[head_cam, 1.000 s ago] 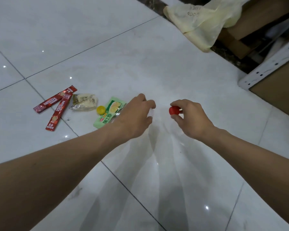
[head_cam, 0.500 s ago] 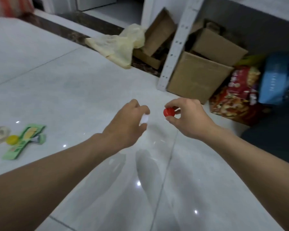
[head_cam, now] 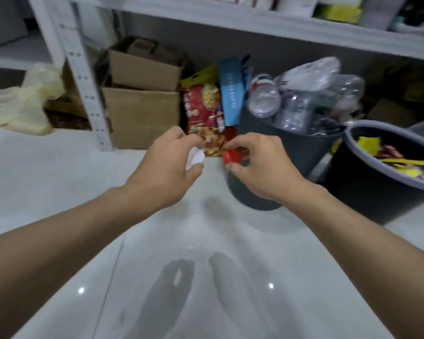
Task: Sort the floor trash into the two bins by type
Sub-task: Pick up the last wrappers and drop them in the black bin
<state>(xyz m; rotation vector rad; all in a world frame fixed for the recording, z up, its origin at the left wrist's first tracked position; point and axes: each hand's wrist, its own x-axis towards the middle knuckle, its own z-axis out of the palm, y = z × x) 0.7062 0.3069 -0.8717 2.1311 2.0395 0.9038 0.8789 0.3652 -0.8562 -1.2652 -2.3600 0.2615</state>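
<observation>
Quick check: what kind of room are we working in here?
Probably a storeroom: white metal shelving over stacked cardboard boxes, plus a bottle bin heaped with plastic bottles and a wrapper bin on the tiled floor.

Dim, blurred, perhaps overhead glare

The left hand (head_cam: 167,167) and right hand (head_cam: 264,167) are bare, and behind each wrist the forearm (head_cam: 71,238) is uncovered as far as shows.
</observation>
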